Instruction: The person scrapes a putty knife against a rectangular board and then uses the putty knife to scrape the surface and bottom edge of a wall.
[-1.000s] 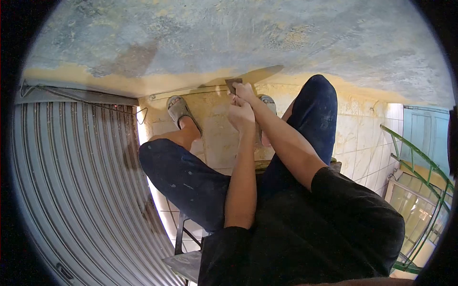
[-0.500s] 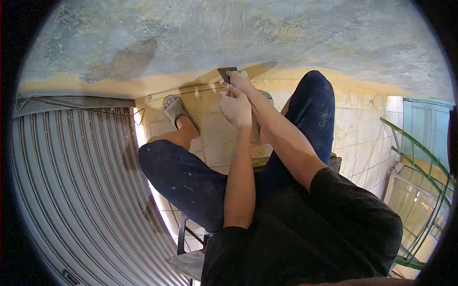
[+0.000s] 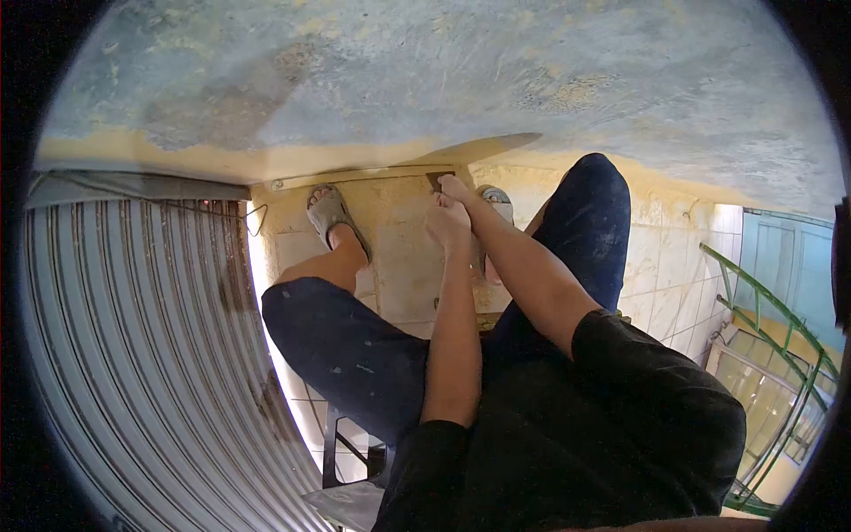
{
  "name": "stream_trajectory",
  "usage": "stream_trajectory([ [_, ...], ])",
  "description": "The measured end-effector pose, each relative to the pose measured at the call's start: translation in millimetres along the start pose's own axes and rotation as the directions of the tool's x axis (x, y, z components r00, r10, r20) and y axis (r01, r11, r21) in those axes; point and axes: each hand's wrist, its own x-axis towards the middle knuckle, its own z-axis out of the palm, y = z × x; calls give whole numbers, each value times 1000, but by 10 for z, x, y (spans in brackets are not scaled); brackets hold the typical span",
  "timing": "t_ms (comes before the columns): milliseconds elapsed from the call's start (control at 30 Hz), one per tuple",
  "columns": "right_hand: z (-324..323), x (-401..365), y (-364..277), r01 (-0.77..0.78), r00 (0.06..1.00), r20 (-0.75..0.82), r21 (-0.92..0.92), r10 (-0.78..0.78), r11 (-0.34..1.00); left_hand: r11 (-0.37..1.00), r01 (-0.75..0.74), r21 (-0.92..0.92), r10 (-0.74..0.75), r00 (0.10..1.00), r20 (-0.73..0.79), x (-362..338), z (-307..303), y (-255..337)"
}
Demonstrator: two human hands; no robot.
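Note:
My right hand (image 3: 455, 188) is closed on a small dark flat scraper (image 3: 437, 181), low in front of the wall (image 3: 425, 89). Just beside it, my left hand (image 3: 449, 222) is closed, its fingers close to the right hand. Whether the left fingers also grip part of the scraper is hidden. The wall has grey-blue patches over yellow, and a shadow lies across its lower part. Both hands are between my knees, above the tiled floor (image 3: 399, 266).
A corrugated metal shutter (image 3: 133, 337) stands at the left. My sandalled feet are on the floor either side of the hands. A dark stool (image 3: 332, 443) is below my left leg. Green metal rails (image 3: 767, 297) and a light blue door (image 3: 784, 266) are at the right.
Both hands and the scraper have moved down in the view, away from the grey-blue part of the wall and towards the floor.

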Motion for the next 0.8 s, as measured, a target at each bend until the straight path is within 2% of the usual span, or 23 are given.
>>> stream_trajectory([
  [67,-108,-245,-356,42,998,-53,19,-41,999,997,79,15,-77,993,-87,-85,-84,29],
  [167,-212,-388,-695,104,983,-145,-45,-110,994,991,126,-35,-128,990,-58,-307,-456,363],
  [200,-241,-403,-763,115,976,-175,-87,-129,989,992,124,-35,-125,990,-60,-359,-541,435],
  [300,-405,-577,-1094,177,961,-210,-36,-181,983,997,33,-73,-41,992,-118,-463,-680,585],
  [367,-494,-665,-1268,202,950,-258,80,-175,976,998,-57,-22,48,954,-297,-500,-715,661],
  [400,-542,-716,-1372,212,946,-274,119,-173,970,998,-59,-21,50,953,-298,-504,-726,689],
  [433,-593,-749,-1467,105,961,-275,404,11,908,995,-79,-57,61,961,-271,-493,-734,713],
  [467,-630,-791,-1547,1,956,-221,655,190,755,991,-96,-93,71,968,-242,-491,-738,729],
  [600,-622,-788,-1600,27,954,-257,590,156,807,992,-90,-93,67,973,-222,-503,-782,778],
  [667,-629,-817,-1630,-8,961,-186,724,206,689,990,-56,-132,29,980,-196,-520,-809,818],
  [700,-617,-752,-1559,-13,959,-186,726,214,688,990,-52,-129,27,982,-190,-523,-825,843],
  [767,-598,-550,-1411,80,964,-255,565,82,821,982,-80,-170,45,979,-198,-499,-855,890],
  [800,-597,-582,-1461,79,964,-254,563,82,822,982,-79,-172,44,979,-199,-459,-823,865],
])
